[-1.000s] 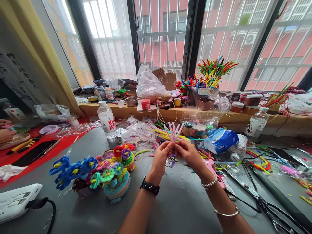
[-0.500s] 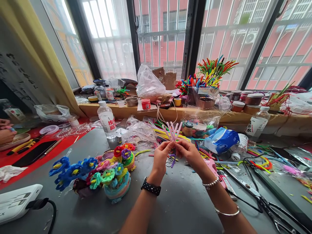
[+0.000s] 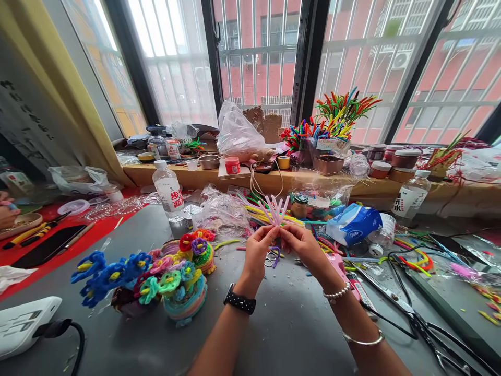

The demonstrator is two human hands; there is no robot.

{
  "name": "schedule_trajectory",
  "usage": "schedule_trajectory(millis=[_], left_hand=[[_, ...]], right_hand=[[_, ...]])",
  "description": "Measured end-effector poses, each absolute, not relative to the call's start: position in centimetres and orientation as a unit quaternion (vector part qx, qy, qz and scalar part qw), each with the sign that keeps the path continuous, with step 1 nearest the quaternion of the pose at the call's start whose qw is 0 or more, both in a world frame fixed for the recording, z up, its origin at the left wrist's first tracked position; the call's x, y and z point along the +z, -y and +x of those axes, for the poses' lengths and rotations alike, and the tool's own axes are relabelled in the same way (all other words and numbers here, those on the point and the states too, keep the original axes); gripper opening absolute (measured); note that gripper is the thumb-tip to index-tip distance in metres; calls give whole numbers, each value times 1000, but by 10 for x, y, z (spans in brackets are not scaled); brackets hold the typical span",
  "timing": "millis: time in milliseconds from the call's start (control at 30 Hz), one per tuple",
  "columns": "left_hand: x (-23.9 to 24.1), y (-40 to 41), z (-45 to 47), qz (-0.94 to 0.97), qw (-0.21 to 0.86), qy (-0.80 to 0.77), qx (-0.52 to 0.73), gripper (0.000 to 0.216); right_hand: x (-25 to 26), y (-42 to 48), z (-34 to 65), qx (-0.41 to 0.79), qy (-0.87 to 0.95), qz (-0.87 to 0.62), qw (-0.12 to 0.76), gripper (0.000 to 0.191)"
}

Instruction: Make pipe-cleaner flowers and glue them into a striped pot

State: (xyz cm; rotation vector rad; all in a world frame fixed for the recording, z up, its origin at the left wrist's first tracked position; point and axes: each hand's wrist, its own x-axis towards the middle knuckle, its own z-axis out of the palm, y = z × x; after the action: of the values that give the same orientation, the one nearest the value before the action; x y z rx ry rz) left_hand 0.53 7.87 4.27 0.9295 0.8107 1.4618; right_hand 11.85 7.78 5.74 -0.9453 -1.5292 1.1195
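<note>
A fan of pale pink pipe cleaners rises from between my fingertips, its stems gathered at the bottom. My left hand pinches the gathered base from the left, thumb and forefinger closed. From the other side my right hand pinches at the same spot, its fingertips touching or almost touching the left ones. The lower ends are hidden behind the fingers. Just beneath the hands lie a small pair of scissors and a curled purple pipe cleaner. Yellow pipe cleaners lie behind.
Pipe-cleaner flower pots stand at left, near a white power bank. Large scissors, a pink glue gun and a blue tissue pack lie at right. Water bottles stand behind. Another person's hand shows far left.
My hands stay pinched together on the pink pipe cleaners, with the fan's stems slightly shifted. The whole view has moved a little, so the table things sit slightly further left.
</note>
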Motion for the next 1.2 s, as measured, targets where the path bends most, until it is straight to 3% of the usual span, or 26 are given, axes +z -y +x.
schedule_trajectory(millis=[600,1200], left_hand=[[48,-75,2,493,509,-397,583,17],[43,-74,7,437,616,-331,565,25]], right_hand=[[53,-80,124,438,598,-416,527,30],[60,-76,126,512,546,-398,532,26]])
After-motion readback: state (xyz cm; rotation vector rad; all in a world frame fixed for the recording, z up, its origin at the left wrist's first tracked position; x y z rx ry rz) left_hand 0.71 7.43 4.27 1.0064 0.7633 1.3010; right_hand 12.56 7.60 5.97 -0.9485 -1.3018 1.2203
